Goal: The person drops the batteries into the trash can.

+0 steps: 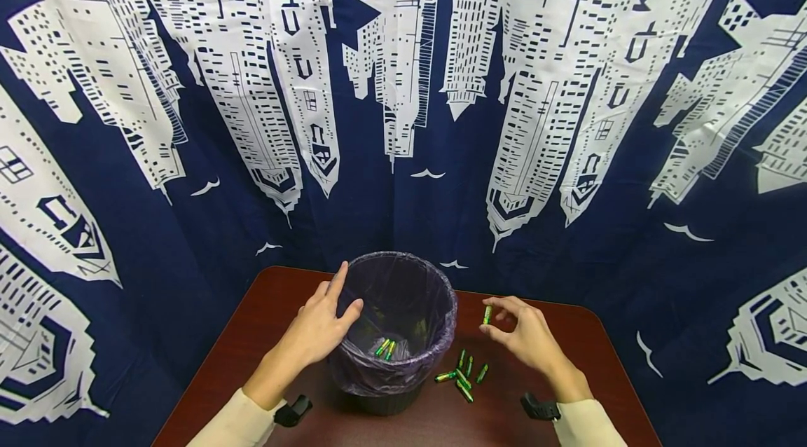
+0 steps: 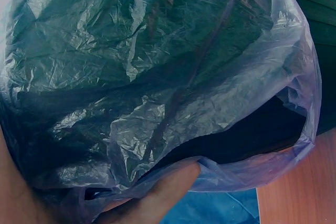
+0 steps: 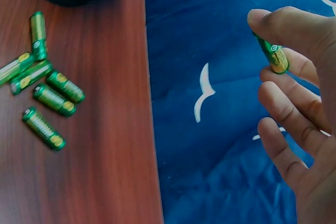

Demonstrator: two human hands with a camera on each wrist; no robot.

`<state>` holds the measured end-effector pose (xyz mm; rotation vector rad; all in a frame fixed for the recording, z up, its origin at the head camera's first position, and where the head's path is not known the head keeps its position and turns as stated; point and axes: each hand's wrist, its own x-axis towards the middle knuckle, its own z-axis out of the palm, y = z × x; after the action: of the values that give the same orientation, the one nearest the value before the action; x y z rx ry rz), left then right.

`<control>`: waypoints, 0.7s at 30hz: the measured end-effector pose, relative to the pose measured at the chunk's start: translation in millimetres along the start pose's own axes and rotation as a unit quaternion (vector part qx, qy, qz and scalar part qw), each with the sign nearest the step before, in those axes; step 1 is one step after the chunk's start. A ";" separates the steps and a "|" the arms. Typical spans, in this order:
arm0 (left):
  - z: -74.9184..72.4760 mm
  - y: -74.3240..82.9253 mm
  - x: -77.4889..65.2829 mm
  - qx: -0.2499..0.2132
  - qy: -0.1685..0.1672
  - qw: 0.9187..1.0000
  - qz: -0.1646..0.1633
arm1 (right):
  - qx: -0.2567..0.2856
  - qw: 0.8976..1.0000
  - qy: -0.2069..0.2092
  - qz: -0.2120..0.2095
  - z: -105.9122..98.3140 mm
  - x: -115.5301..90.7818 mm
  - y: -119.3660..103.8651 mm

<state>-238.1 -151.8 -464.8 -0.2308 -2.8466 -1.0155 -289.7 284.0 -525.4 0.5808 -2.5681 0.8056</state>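
A green-and-yellow battery (image 3: 273, 56) is pinched between the thumb and fingertips of my right hand (image 1: 529, 335), held upright over the table to the right of the bin. In the right wrist view the other fingers are bent below it. My left hand (image 1: 318, 324) rests at the left rim of a dark bin (image 1: 386, 403), thumb and index finger spread apart. A thin purple plastic liner (image 2: 157, 124) covers the bin's rim and inside. A few batteries (image 1: 386, 347) lie at the bottom in the liner. Several more batteries (image 3: 44, 128) lie in a loose group on the table.
The reddish-brown wooden table (image 1: 523, 419) has rounded far corners. Right behind it hangs a dark blue curtain (image 1: 403, 209) with white buildings and birds. Dark straps with small devices (image 1: 293, 410) sit on both wrists, at the ends of cream sleeves.
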 end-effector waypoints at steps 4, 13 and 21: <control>0.2 0.1 -0.9 0.001 -0.001 1.000 0.001 | -0.002 0.999 0.022 -0.028 -3.9 6.1 -8.8; 0.2 -0.9 0.2 0.000 0.002 1.000 0.005 | -0.009 0.997 0.033 -0.067 -16.4 25.2 -33.6; 1.8 -1.6 0.9 0.001 0.002 1.000 0.008 | -0.007 0.995 0.038 -0.093 -28.2 39.4 -54.7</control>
<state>-239.3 -151.8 -467.0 -0.2518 -2.8385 -1.0076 -289.5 249.5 -461.0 0.7557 -2.4067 0.7303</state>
